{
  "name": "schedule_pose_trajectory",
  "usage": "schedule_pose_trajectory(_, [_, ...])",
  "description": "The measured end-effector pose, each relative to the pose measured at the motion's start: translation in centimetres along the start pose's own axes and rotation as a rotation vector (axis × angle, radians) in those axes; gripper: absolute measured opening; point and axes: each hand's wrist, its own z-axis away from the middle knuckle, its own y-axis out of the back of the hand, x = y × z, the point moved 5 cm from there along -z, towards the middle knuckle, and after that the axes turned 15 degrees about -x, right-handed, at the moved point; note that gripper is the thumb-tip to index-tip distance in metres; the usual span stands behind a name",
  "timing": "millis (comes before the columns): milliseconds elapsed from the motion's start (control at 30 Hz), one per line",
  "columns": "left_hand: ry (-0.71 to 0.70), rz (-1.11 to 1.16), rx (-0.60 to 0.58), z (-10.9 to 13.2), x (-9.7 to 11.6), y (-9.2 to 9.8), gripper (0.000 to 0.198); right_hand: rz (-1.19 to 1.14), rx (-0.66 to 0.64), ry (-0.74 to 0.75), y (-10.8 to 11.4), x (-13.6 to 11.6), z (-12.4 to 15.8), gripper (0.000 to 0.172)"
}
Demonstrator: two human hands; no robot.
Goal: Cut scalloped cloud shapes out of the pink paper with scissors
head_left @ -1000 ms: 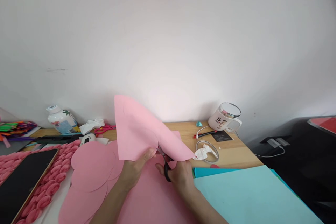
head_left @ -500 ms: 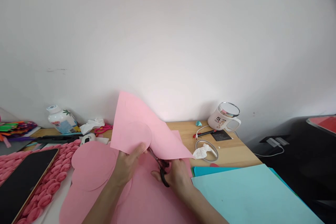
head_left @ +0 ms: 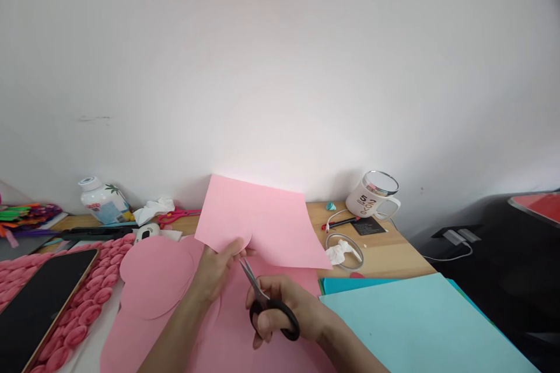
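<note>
I judge the step in hand as cutting. The left hand (head_left: 219,265) pinches the pink sheet (head_left: 262,210), raised left of the mug (head_left: 371,195). The right hand (head_left: 301,306), clamped on the scissors (head_left: 261,296), is also left of the mug. The next cut calls for seating the blades (head_left: 248,272) accurately.

head view | from above | faces forward and down | wall (head_left: 280,70) beyond | left hand (head_left: 215,268), right hand (head_left: 300,306) close
</note>
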Motion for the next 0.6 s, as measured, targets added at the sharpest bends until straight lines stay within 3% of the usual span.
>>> schedule_pose_trajectory(67, [0.030, -0.013, -0.032, 0.2, 0.1, -0.3, 0.014, -0.145, -0.029, 0.125, 0.0, -0.3, 0.0, 0.046])
schedule_pose_trajectory(167, [0.065, -0.027, -0.100, 0.6, 0.3, -0.8, 0.014, -0.277, 0.043, 0.227, 0.7, -0.4, 0.0, 0.040])
schedule_pose_trajectory(467, [-0.035, -0.070, -0.068, 0.5, 0.2, -0.1, 0.012, -0.164, 0.126, 0.181, 0.7, -0.6, 0.1, 0.039])
schedule_pose_trajectory(600, [-0.047, -0.189, -0.044, 0.8, 0.2, -0.2, 0.013, -0.100, 0.141, 0.175, 1.1, -0.3, 0.1, 0.036])
